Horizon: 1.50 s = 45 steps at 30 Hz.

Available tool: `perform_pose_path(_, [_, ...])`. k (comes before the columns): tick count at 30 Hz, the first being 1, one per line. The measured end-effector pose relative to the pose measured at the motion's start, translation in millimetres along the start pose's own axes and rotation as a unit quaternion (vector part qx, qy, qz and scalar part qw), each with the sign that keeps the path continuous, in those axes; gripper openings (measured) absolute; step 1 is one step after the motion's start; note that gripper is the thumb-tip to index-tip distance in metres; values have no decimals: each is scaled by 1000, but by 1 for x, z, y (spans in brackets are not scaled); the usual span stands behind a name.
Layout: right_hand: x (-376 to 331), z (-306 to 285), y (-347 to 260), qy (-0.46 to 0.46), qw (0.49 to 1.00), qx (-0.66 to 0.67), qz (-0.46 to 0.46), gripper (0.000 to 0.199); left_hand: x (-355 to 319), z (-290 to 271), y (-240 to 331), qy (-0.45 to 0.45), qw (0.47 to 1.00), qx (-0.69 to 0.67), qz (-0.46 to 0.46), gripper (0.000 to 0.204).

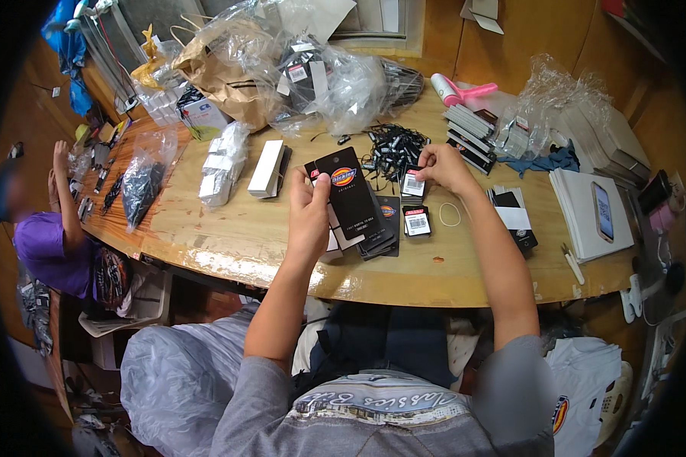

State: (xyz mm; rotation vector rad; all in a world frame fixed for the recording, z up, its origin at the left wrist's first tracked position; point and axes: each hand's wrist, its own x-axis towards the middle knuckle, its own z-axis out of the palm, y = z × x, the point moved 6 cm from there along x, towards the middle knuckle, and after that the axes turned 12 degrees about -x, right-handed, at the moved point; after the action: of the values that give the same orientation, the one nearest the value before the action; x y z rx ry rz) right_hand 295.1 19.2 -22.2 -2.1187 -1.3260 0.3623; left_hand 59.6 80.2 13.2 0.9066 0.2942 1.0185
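Observation:
My left hand (pixel 308 221) is closed around a large black hang tag (pixel 351 199) with a coloured oval logo, thumb on its face; white-edged tags show beneath it. Just right of these, more black hang tags (pixel 389 236) lie fanned on the table. My right hand (pixel 443 169) pinches the edge of a small barcode tag (pixel 412 183) at the top of a small stack. Nearer me sits another small stack of barcode tags (pixel 417 222). Beyond the hands is a tangled heap of black strings (pixel 392 150). A rubber band (pixel 450 215) lies by my right forearm.
Banded black tags (pixel 512 218), snips (pixel 573 264) and a stack of white boxes (pixel 587 217) with a phone stand right. White card bundles (pixel 267 169) lie left. Plastic bags (pixel 351 84) and a paper bag (pixel 225 72) fill the back. A person in purple (pixel 52 242) works far left.

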Motion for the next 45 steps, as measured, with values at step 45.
perform_pose_path(45, [4,-90,-89,-17,969,170,-179,9,51,87,-11,-219,965,40,-141,45])
